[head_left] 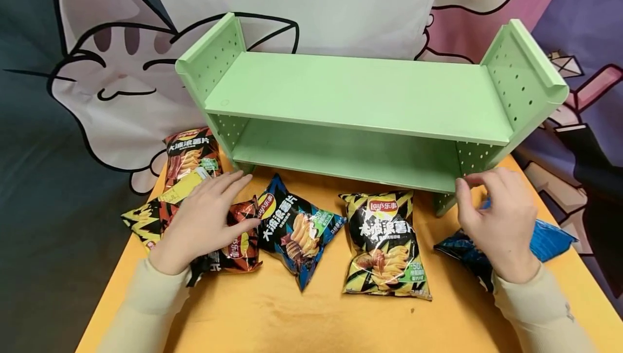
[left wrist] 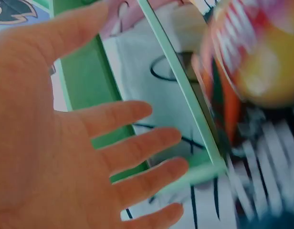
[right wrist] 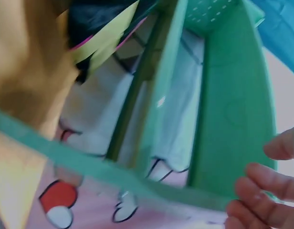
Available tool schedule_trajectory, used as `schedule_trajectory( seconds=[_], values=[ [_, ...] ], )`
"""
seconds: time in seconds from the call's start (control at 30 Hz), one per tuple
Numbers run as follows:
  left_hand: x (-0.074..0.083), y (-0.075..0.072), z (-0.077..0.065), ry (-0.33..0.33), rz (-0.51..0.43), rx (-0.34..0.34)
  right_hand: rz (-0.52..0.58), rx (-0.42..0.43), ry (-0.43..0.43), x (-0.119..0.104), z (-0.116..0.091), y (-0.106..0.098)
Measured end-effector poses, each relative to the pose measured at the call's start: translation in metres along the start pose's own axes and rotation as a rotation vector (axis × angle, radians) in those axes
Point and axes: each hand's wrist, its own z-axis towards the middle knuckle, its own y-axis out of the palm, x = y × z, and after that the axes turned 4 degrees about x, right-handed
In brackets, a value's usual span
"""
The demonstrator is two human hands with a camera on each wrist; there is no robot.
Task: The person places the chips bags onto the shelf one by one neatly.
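Observation:
My left hand hovers over the bags at the left, fingers straight and holding nothing; its spread fingers show in the left wrist view too. Partly beneath it lie a red-and-black chip bag and a yellow-and-black chip bag. At the right end of the green two-tier shelf, my right hand hangs with loosely bent fingers and nothing in them. It overlaps a blue chip bag, hiding its middle. Between the hands lie a dark blue chip bag and another yellow-and-black chip bag.
One more red chip bag lies by the shelf's left end. The shelf stands at the back of the orange-covered table, its perforated side panels rising above the top board. Behind hangs a cloth printed with a cartoon cat.

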Motion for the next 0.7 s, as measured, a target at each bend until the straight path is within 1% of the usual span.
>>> schedule_trajectory(
  seconds=[0.1,0.17,0.2,0.27,0.33,0.4,0.6,0.7],
  values=[
    [-0.015,-0.005,-0.007,-0.002,-0.029,-0.048,-0.005,0.138,0.055,0.011,0.000,0.005],
    [-0.025,-0.008,-0.009,0.005,-0.061,-0.088,-0.013,0.195,0.101,0.018,-0.001,0.009],
    [-0.030,-0.009,-0.011,0.009,-0.079,-0.110,-0.017,0.211,0.126,0.022,-0.002,0.010],
    [-0.040,-0.009,-0.013,0.021,-0.108,-0.154,-0.020,0.212,0.170,0.029,-0.004,0.013],
    [-0.050,-0.007,-0.015,0.030,-0.131,-0.194,-0.027,0.179,0.201,0.036,-0.007,0.015],
    [-0.057,-0.005,-0.017,0.039,-0.146,-0.228,-0.051,0.124,0.226,0.043,-0.009,0.016],
    [-0.071,0.003,-0.020,0.059,-0.155,-0.286,-0.205,-0.111,0.215,0.054,-0.009,0.019],
    [-0.076,0.007,-0.020,0.065,-0.163,-0.318,-0.262,-0.202,0.220,0.055,-0.011,0.021]
  ],
)
